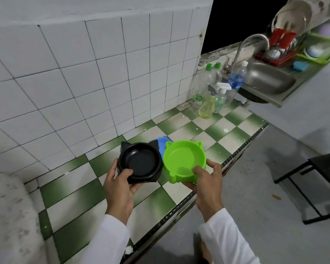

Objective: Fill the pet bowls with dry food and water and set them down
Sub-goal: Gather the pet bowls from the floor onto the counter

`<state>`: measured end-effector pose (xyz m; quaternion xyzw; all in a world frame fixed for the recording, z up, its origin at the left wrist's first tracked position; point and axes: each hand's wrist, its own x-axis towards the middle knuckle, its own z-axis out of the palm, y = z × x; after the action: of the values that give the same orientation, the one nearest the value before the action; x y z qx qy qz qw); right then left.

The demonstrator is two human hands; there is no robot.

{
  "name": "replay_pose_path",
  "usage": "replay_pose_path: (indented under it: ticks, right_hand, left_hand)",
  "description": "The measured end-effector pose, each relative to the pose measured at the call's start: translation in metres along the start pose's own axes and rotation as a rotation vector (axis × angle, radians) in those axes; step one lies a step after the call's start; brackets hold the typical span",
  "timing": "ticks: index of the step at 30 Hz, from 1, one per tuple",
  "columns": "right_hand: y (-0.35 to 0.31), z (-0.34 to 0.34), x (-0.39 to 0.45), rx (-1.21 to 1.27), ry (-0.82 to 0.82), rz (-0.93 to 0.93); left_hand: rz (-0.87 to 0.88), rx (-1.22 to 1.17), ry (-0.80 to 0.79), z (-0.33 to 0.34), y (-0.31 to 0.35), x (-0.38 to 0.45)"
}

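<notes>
Head view: three cat-eared pet bowls sit in a cluster over the green-and-white checkered counter (107,199), all empty as far as can be seen. The black bowl (140,162) is gripped by the left hand (120,185), thumb hooked over its near rim and fingers curled beneath. The green bowl (185,161) is gripped the same way by the right hand (208,185), thumb inside the rim, fingers under the base. The two bowls touch side by side; whether they rest on the counter or are lifted just off it cannot be told. A blue bowl (163,142) lies behind them, mostly hidden, toward the white tiled wall (84,82).

The green bowl is near the counter's front edge, which runs diagonally and drops to grey floor. Beyond the bowls the counter is bare up to a group of about five bottles (215,88) in the far corner: two green-capped, two sprayers and one white-capped water bottle. Past the bottles, a steel sink (269,80) with one curved tap (244,48) and a dish rack (280,46) adjoin the counter's far end.
</notes>
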<state>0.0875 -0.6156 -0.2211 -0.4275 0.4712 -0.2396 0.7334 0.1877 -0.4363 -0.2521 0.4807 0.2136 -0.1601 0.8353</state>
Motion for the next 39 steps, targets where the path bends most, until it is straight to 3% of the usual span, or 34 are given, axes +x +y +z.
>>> replay_pose_path:
  ticks: [20, 39]
  right_hand:
    - [-0.031, -0.023, 0.151, -0.336, -0.358, 0.121]
    - [0.030, -0.040, 0.183, -0.524, -0.435, 0.266]
  left_hand:
    - [0.171, -0.195, 0.399, 0.075, -0.113, -0.018]
    - [0.094, -0.245, 0.585, 0.028, -0.176, -0.016]
